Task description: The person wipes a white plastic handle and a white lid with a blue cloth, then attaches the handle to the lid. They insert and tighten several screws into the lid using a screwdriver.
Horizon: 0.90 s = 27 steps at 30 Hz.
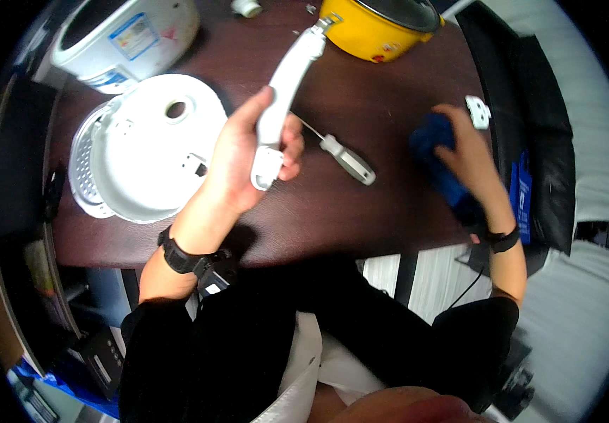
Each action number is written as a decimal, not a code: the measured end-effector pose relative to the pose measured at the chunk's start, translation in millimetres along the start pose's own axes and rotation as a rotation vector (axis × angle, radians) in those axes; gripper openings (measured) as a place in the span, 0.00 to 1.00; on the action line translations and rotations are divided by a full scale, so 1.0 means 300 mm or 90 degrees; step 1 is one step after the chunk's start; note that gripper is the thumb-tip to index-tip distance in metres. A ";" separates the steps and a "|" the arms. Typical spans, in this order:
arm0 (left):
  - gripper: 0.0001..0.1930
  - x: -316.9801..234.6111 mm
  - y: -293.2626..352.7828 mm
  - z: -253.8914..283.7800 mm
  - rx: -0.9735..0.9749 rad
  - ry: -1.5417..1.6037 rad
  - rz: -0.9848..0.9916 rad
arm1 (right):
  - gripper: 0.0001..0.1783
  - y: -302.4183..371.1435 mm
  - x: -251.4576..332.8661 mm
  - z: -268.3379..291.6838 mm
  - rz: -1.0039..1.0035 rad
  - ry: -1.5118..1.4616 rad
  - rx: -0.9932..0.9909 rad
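My left hand (237, 151) is closed round a long white plastic handle (284, 92), which it holds tilted above the table. A metal fitting shows at the handle's far end, close to a yellow pot (371, 35). Over at the right, my right hand (468, 156) grips a dark blue cloth (435, 144); hand and cloth are somewhat blurred. Between the hands lies a screwdriver (350, 162) with a grey and white grip, its shaft pointing toward the left hand. A round white lid (153, 162) rests left of my left hand, overlapping a perforated white tray (84, 173).
A white appliance body (167, 46) with a blue label stands at the far left of the brown table (332, 218). Near the right edge lies a small white plastic piece (478, 112). A black cushioned seat (544, 141) and a blue bag (521, 194) adjoin that side.
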<state>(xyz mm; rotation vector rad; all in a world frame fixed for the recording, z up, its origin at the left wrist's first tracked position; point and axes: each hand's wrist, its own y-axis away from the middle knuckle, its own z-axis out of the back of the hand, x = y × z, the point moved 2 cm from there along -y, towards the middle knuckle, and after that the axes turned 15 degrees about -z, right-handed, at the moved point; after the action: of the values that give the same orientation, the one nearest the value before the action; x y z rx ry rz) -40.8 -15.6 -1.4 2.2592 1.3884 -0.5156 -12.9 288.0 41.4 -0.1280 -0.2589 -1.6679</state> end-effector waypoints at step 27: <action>0.15 0.118 -0.013 -0.038 0.017 -0.107 0.042 | 0.23 -0.034 0.298 -0.064 0.314 -0.105 -0.175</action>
<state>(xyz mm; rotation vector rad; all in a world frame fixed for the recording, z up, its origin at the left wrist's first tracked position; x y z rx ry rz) -28.3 18.2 -11.1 2.2178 1.2268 -0.6896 -31.9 198.1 42.9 -0.4980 -0.1074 -1.1944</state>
